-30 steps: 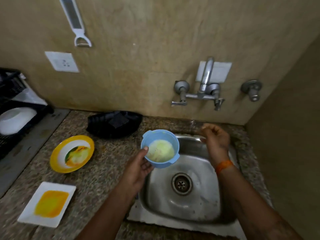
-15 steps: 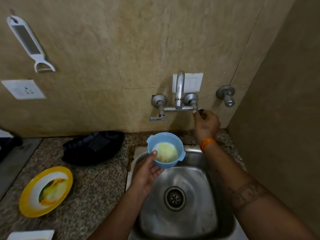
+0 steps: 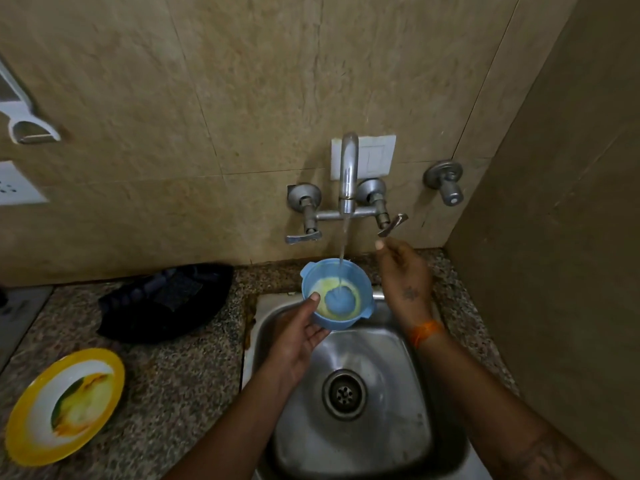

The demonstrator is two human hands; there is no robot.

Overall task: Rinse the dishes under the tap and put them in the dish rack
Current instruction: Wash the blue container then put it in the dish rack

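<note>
Water (image 3: 343,249) hits the bowl (image 3: 337,294) my left hand (image 3: 299,336) grips; right hand (image 3: 403,271) empty, loosely open. I judge splashing likely.

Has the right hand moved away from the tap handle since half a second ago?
Yes. The right hand has dropped just below the right tap handle, which it was gripping earlier. Its fingers are now clear of it, and water runs into the blue bowl.

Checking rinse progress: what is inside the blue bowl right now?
Tap water lands in the blue bowl, clearing a patch amid yellowish residue. The left hand hides its underside.
</note>
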